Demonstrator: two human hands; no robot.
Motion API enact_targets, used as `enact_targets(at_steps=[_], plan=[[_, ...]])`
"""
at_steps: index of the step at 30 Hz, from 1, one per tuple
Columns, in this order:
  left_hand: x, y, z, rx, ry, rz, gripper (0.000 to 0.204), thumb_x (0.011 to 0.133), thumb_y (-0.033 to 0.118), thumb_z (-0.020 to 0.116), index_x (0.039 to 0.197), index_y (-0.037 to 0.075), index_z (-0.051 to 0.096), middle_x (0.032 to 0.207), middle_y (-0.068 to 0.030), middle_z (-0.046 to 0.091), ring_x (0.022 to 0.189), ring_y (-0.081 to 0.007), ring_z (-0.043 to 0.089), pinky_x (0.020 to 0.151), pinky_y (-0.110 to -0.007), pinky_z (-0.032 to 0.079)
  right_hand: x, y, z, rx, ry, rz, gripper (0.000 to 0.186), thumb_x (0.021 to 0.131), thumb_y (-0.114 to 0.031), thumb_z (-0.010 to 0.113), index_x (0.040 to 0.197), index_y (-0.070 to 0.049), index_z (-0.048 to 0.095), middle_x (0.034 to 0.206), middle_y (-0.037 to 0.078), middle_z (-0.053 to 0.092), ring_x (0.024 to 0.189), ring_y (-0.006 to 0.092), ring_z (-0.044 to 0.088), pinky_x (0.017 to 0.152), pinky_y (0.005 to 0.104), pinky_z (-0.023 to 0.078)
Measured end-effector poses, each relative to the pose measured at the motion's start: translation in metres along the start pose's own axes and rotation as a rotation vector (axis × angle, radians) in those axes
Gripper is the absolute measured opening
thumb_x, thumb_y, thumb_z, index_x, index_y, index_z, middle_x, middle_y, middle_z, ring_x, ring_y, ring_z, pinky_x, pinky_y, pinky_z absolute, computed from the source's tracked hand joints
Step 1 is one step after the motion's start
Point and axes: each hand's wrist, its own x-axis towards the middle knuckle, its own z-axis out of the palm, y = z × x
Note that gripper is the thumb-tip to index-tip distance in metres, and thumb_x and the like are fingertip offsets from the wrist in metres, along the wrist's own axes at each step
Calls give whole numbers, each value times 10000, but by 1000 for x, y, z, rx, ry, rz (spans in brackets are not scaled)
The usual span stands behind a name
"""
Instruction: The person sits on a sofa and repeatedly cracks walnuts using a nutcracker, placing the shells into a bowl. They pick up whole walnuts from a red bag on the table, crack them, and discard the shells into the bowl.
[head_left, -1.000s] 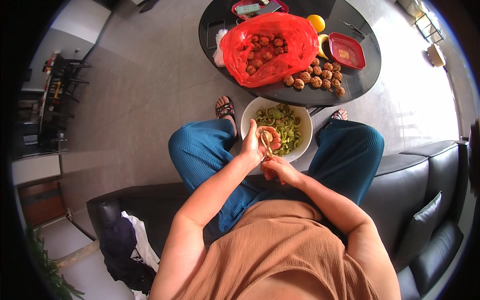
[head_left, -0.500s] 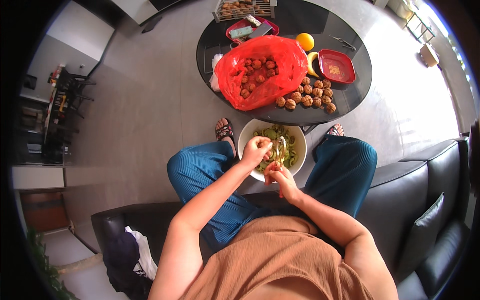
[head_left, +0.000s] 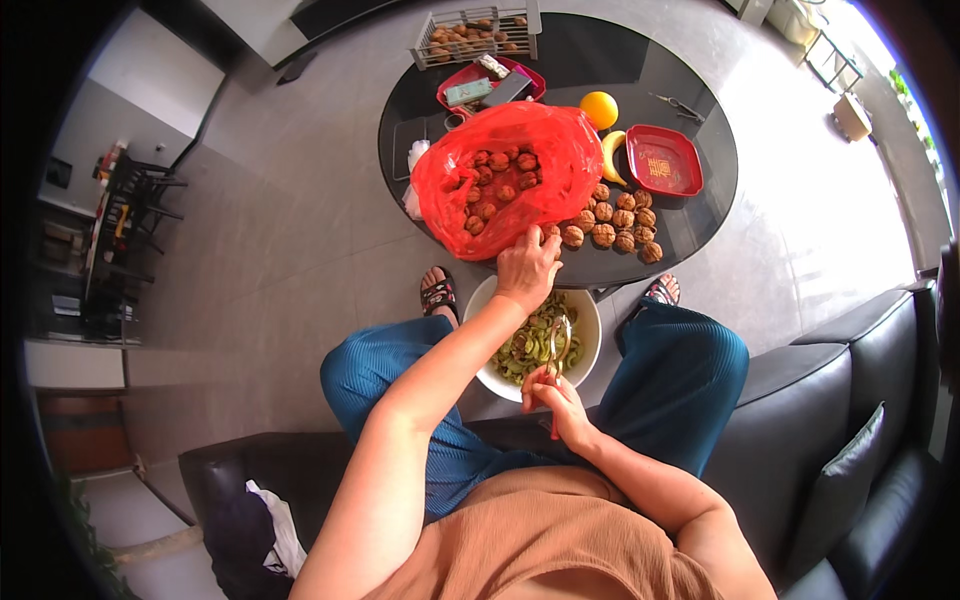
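Left hand (head_left: pixel 530 270) has reached the walnuts (head_left: pixel 603 235) (one seemingly at its fingertips (head_left: pixel 536 235)).

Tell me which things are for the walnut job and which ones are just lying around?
Probably for the job:
left hand, at the round brown walnuts
right hand, holding the red-handled metal tool
see-through red plastic bag
round white bowl with curly green pieces

Probably just lying around:
round orange-yellow fruit
curved yellow banana
shallow red tray
thin scissor-shaped metal thing

This is a home's living room, with a black sofa (head_left: pixel 790 390), cushion (head_left: pixel 836 490) and oval table (head_left: pixel 695 228).
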Motion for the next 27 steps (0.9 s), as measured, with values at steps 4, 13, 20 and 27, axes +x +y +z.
enact_targets(at_steps=[4, 13, 20, 27], plan=[[14, -11, -17, 1, 127, 60, 244, 875, 369, 662, 855, 145, 568, 836, -56, 524, 649, -260, 616, 487, -394, 485, -4, -12, 3, 55, -22, 43, 165, 931, -212, 454, 923, -57, 512, 795, 28, 559, 761, 112, 507, 746, 250, 436], [117, -102, 4, 249, -101, -171, 378, 768, 35, 632, 1139, 43, 560, 1216, -159, 543, 1115, -372, 534, 896, -453, 517, -7, -12, -1, 114, 15, 103, 145, 941, -189, 457, 927, -52, 503, 793, 29, 543, 762, 109, 515, 750, 261, 448], [139, -97, 1, 300, -239, -266, 483, 695, 98, 763, 1136, 74, 568, 1185, -151, 552, 1108, -336, 557, 861, -443, 533, -5, -9, -9, 76, -69, 112, 153, 950, -191, 439, 965, -47, 490, 853, 49, 550, 800, 127, 538, 799, 277, 460], [113, -100, -10, 169, -16, -130, 431, 782, 139, 727, 1136, 44, 501, 1075, -179, 596, 1036, -373, 579, 851, -465, 498, -7, -27, 0, -50, -34, 255, 236, 930, -297, 476, 957, -68, 527, 739, 27, 561, 695, 91, 525, 610, 224, 432]])
